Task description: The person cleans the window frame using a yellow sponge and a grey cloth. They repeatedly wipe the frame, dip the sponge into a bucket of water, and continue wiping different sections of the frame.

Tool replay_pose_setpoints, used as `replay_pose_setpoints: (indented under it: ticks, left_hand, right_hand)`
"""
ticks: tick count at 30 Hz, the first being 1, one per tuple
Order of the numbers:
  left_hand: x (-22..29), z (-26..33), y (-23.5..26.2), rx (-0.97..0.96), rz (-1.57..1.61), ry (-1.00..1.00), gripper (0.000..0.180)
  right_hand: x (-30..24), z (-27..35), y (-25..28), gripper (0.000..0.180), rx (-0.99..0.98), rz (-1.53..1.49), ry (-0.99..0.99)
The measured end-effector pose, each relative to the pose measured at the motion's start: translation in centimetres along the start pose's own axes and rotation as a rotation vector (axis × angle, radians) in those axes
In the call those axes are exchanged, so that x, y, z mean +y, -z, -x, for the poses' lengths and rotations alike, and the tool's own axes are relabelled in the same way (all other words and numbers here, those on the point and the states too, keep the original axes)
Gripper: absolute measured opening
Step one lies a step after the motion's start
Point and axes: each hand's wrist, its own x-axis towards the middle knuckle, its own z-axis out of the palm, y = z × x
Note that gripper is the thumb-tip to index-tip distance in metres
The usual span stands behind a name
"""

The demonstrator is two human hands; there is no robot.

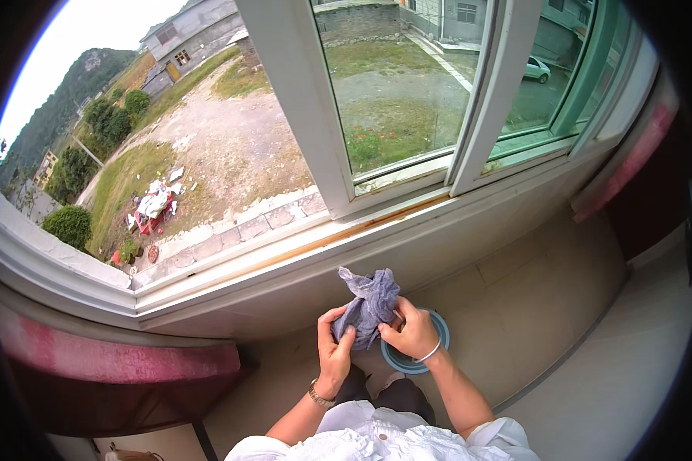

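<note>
The right hand and grey cloth hide half the blue basin; the fisheye rim crops the red bench.

The floor is covered with large pale tiles, and thin darker joints run between them. It reaches up to the wall under the window. A round blue basin stands directly on the floor, near this wall; only a part of its rim shows. On the left, the dark legs of a bench with a pink seat stand on the floor. On the right, a dark cabinet meets the floor by the wall.
</note>
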Motion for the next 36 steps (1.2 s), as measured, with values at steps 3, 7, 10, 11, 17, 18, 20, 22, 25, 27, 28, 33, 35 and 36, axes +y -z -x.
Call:
replay_pose_setpoints:
  ticks: [3, 7, 10, 11, 17, 18, 20, 22, 25, 27, 28, 33, 35, 36]
  left_hand:
    - [3.9, -1.0, 2.5, 0.188, 0.503, 0.051, 0.034]
    - [8.1, -3.3, 6.4, 0.198, 0.787, 0.011, 0.026]
    - [9.1, -5.3, 10.7, 0.32, 0.746, -0.083, 0.025]
    - [9.0, -6.0, 12.8, 0.308, 0.742, -0.097, 0.025]
    - [13.3, -9.7, 21.2, 0.442, 0.671, 0.072, 0.017]
    - [13.4, -10.3, 22.4, 0.454, 0.66, 0.033, 0.015]
    - [13.2, -11.3, 24.8, 0.533, 0.678, -0.076, 0.015]
    - [13.4, -11.8, 26.7, 0.514, 0.668, -0.179, 0.018]
    - [14.6, -11.5, 27.8, 0.46, 0.552, -0.343, 0.019]
    - [15.7, -12.0, 26.4, 0.418, 0.557, -0.395, 0.021]
    - [15.6, -11.7, 26.1, 0.412, 0.601, -0.369, 0.021]
    - [13.0, -9.6, 24.8, 0.4, 0.709, -0.068, 0.02]
    - [12.3, -8.7, 23.6, 0.446, 0.689, 0.036, 0.02]
    - [12.3, -8.4, 23.1, 0.427, 0.667, 0.018, 0.02]
  right_hand:
    - [-4.0, -2.6, -3.5, 0.042, 0.021, 0.016, 0.1]
    - [-8.3, -5.9, -8.7, 0.036, 0.128, -0.002, 0.296]
    - [-10.2, -8.1, -12.1, 0.027, 0.17, -0.022, 0.289]
    - [-10.1, -8.8, -12.8, 0.02, 0.185, -0.073, 0.285]
    - [-13.0, -13.0, -18.5, 0.008, 0.206, -0.253, 0.318]
    - [-12.9, -13.6, -19.3, 0.009, 0.199, -0.277, 0.318]
    - [-13.3, -14.4, -20.5, 0.007, 0.182, -0.315, 0.331]
    - [-14.4, -15.1, -20.8, 0.007, 0.21, -0.362, 0.322]
    - [-15.1, -16.1, -20.0, 0.006, 0.263, -0.341, 0.337]
    - [-14.1, -16.9, -18.2, 0.007, 0.367, -0.167, 0.429]
    - [-14.7, -16.8, -17.5, 0.009, 0.37, -0.093, 0.461]
    - [-14.6, -17.8, -13.0, 0.011, -0.083, 0.582, 0.356]
    - [-14.7, -18.0, -12.7, 0.021, -0.177, 0.684, 0.434]
    - [-15.2, -18.0, -12.8, 0.025, -0.254, 0.621, 0.467]
